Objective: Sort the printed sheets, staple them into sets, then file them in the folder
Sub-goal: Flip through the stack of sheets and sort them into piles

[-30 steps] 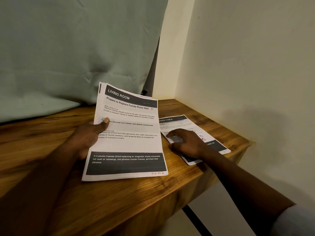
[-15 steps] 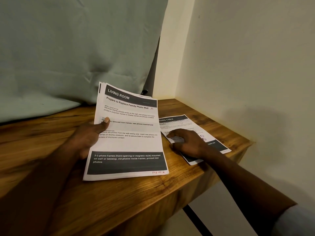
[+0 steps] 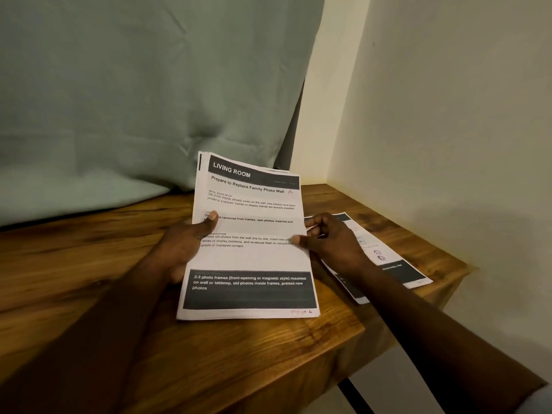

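At the centre of the frame, the left hand [image 3: 182, 249] is gripping a stack of white printed sheets with dark header bands [image 3: 248, 258], thumb pressing on the top page (headed "LIVING ROOM"). The right hand [image 3: 331, 243] is pinching that stack's right edge. Its forearm is partly covering a second, flat pile of printed sheets [image 3: 397, 264] lying at right on the brown wooden counter [image 3: 89, 264]. A pale green curtain [image 3: 134, 85] is hanging behind, beside a cream wall [image 3: 448, 115].
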